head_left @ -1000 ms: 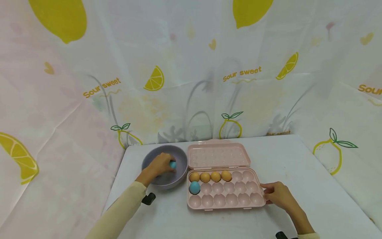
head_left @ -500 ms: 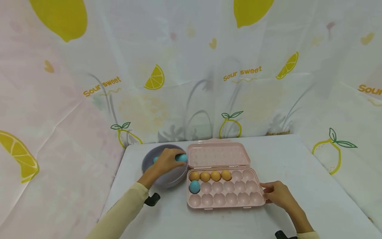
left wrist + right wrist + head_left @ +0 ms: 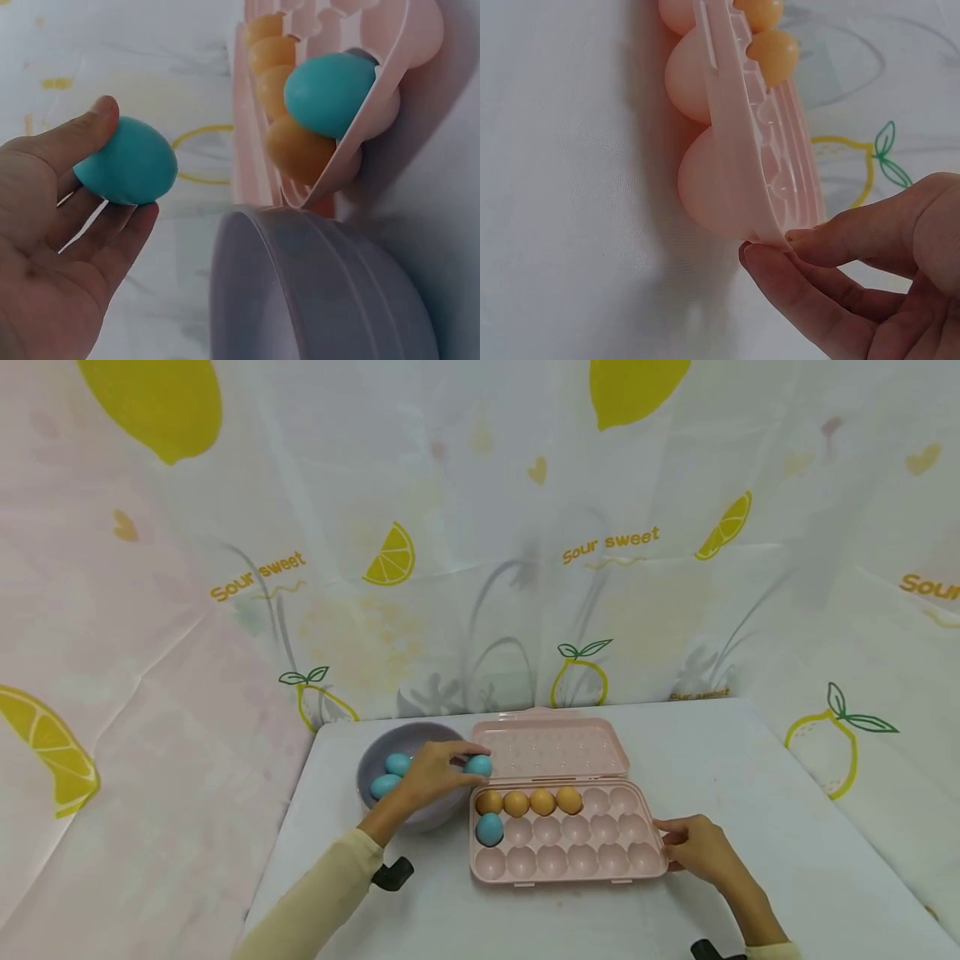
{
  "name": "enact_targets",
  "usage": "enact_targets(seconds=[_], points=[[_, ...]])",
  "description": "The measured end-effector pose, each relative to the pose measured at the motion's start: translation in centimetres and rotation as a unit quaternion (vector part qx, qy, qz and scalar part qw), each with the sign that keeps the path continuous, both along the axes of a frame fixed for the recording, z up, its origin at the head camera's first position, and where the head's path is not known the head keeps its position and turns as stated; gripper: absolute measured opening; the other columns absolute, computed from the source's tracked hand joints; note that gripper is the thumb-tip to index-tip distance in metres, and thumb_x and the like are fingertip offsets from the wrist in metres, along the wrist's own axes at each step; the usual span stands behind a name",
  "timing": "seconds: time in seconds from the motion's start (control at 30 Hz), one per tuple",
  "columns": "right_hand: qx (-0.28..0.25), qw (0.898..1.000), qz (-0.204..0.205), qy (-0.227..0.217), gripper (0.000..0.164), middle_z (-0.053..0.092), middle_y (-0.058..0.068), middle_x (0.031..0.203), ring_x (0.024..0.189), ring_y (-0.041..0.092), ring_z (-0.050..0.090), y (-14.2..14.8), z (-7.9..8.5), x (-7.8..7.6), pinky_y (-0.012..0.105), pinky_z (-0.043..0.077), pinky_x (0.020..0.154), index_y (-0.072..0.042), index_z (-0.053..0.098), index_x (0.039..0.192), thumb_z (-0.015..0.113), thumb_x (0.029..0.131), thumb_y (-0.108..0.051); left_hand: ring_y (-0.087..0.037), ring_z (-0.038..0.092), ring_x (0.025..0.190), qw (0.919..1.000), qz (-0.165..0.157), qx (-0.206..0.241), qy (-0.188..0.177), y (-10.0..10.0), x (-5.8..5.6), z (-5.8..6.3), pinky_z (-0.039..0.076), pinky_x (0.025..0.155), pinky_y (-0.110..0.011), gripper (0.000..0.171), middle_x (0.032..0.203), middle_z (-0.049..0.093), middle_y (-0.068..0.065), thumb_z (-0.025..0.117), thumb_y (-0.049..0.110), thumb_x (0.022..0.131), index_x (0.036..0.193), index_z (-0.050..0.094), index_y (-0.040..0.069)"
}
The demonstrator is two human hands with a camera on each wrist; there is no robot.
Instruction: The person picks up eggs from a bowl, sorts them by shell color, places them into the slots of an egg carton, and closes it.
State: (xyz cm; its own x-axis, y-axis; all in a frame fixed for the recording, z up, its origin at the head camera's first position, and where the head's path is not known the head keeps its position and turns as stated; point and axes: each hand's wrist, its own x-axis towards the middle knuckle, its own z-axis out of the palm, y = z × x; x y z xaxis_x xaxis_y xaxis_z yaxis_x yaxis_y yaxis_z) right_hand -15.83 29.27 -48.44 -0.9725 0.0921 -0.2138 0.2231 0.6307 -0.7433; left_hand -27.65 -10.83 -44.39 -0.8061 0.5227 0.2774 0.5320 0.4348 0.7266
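Observation:
My left hand point(image 3: 435, 770) pinches a blue egg point(image 3: 127, 161) between thumb and fingers, above the right rim of the grey bowl point(image 3: 371, 752) and the left edge of the pink egg carton point(image 3: 551, 862). Two more blue eggs point(image 3: 386, 786) show in the bowl. The carton lies open, its lid point(image 3: 551, 750) folded back. Several orange-yellow eggs point(image 3: 542, 802) sit in its back row from the left, and one blue egg point(image 3: 330, 94) fills the leftmost cup of the middle row. With thumb and fingers my right hand point(image 3: 701, 850) pinches the carton's right rim, plainest in the right wrist view.
The white-covered table point(image 3: 600, 922) ends at a lemon-print cloth point(image 3: 480, 568) hanging behind it. The bowl stands against the carton's left side. A black strap piece point(image 3: 393, 874) sticks out at the left wrist.
My left hand has lifted the blue egg out of the bowl and carried it right toward the carton, uncovering other blue eggs in the bowl. The right hand keeps its place on the rim.

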Motion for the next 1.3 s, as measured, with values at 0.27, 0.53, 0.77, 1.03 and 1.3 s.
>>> enact_targets(seconds=[0.27, 0.53, 0.77, 1.03, 1.3], points=[[0.000, 1.000, 0.001, -0.002, 0.043, 0.063, 0.007, 0.075, 0.062, 0.021, 0.066, 0.0, 0.1, 0.0, 0.030, 0.056, 0.056, 0.014, 0.062, 0.118, 0.069, 0.075, 0.009, -0.012, 0.064, 0.103, 0.9966, -0.057, -0.044, 0.038, 1.1, 0.7, -0.5, 0.052, 0.084, -0.024, 0.046, 0.114, 0.067, 0.003, 0.081, 0.027, 0.080, 0.121, 0.068, 0.010], [-0.008, 1.000, 0.002, 0.002, 0.043, 0.063, 0.008, 0.077, 0.062, 0.021, 0.066, 0.1, 0.1, 0.0, 0.030, 0.056, 0.056, 0.015, 0.062, 0.117, 0.067, 0.075, 0.009, -0.011, 0.063, 0.094, 0.9895, -0.112, -0.064, 0.066, 3.0, 1.5, -1.7, 0.053, 0.080, -0.026, 0.041, 0.109, 0.068, 0.003, 0.082, 0.026, 0.079, 0.115, 0.071, 0.010], [-0.006, 1.000, -0.001, -0.005, 0.043, 0.064, 0.008, 0.079, 0.063, 0.021, 0.066, 0.1, 0.1, -0.1, 0.030, 0.056, 0.056, 0.013, 0.062, 0.118, 0.068, 0.076, 0.007, -0.010, 0.064, 0.090, 0.9900, -0.125, -0.046, 0.046, 4.2, 2.2, -3.3, 0.053, 0.077, -0.021, 0.040, 0.107, 0.069, -0.002, 0.082, 0.017, 0.079, 0.115, 0.070, 0.004], [-0.009, 1.000, 0.006, -0.002, 0.044, 0.064, 0.008, 0.078, 0.063, 0.022, 0.067, 0.3, 0.4, 0.0, 0.031, 0.056, 0.056, 0.014, 0.061, 0.118, 0.068, 0.076, 0.007, -0.005, 0.062, 0.091, 0.9899, -0.124, -0.059, 0.036, 4.7, 2.4, -4.0, 0.051, 0.079, -0.019, 0.041, 0.109, 0.069, 0.002, 0.081, 0.018, 0.080, 0.117, 0.070, 0.004], [-0.009, 1.000, 0.008, -0.003, 0.043, 0.065, 0.008, 0.078, 0.062, 0.022, 0.067, 0.3, 0.1, -0.1, 0.031, 0.056, 0.056, 0.014, 0.062, 0.118, 0.068, 0.076, 0.006, -0.003, 0.059, 0.087, 0.9851, -0.129, -0.092, 0.067, 5.0, 2.5, -4.4, 0.049, 0.075, -0.017, 0.038, 0.108, 0.068, 0.001, 0.082, 0.018, 0.080, 0.114, 0.070, 0.005]])
